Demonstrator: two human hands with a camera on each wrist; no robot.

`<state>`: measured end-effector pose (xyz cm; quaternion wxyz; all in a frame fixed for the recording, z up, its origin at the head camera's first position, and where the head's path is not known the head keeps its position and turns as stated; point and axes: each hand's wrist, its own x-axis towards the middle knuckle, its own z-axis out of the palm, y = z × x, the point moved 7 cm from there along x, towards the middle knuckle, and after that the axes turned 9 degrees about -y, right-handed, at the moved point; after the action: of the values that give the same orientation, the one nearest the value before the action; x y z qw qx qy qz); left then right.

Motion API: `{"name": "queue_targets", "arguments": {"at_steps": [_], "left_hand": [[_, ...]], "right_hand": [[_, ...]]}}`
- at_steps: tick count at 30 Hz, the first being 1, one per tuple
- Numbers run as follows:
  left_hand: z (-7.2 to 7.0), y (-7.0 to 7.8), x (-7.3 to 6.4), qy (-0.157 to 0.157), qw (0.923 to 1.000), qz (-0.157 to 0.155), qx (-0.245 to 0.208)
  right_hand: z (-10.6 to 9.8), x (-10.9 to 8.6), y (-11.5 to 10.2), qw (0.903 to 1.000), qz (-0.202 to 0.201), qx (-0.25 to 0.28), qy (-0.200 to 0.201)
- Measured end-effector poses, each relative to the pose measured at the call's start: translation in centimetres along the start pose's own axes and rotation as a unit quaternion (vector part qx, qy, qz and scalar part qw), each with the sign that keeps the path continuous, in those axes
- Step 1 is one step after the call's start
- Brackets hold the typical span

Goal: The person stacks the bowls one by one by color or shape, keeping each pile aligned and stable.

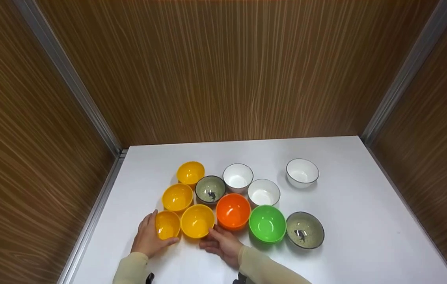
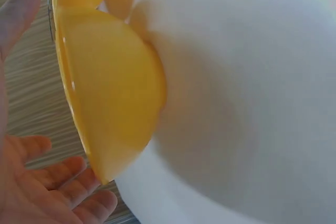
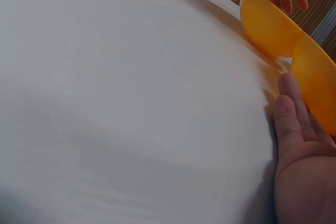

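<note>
Two yellow bowls stand side by side at the near left of the bowl group. My left hand (image 1: 150, 236) spreads around the nearest-left yellow bowl (image 1: 168, 225), fingers along its left side and thumb at its front. In the left wrist view its fingertips (image 2: 89, 182) are right at the rim, with the thumb apart from the bowl. My right hand (image 1: 223, 244) rests against the near right side of the second yellow bowl (image 1: 198, 221). Its fingers (image 3: 286, 114) lie straight along the bowl's wall in the right wrist view.
Behind stand two more yellow bowls (image 1: 177, 198), a grey-green bowl (image 1: 210, 189) and two white bowls (image 1: 263, 193). An orange bowl (image 1: 233, 211), a green bowl (image 1: 267, 224) and another grey-green bowl (image 1: 305, 230) continue the row rightward. A third white bowl (image 1: 302, 172) stands apart. Wood-grain panels (image 1: 223, 71) enclose the white table (image 1: 365, 221).
</note>
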<state>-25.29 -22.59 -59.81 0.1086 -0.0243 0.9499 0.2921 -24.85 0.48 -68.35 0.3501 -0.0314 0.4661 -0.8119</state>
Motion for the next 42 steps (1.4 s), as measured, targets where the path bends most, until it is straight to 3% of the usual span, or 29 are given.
{"name": "queue_targets", "arguments": {"at_steps": [13,32,42], "left_hand": [[0.8,-0.8,0.2,-0.002,0.9994,-0.025,-0.024],[0.3,-0.9,-0.1,0.019,0.9987,-0.033,-0.035],[-1.2,1.2,-0.8,0.061,0.9976,0.014,-0.03]], "right_hand": [[0.0,0.0,0.0,1.0,-0.002,0.0,-0.001],[-0.1,0.1,0.1,0.9999,0.013,-0.001,0.011],[-0.2,0.0,0.1,0.9999,0.008,-0.002,0.013]]}}
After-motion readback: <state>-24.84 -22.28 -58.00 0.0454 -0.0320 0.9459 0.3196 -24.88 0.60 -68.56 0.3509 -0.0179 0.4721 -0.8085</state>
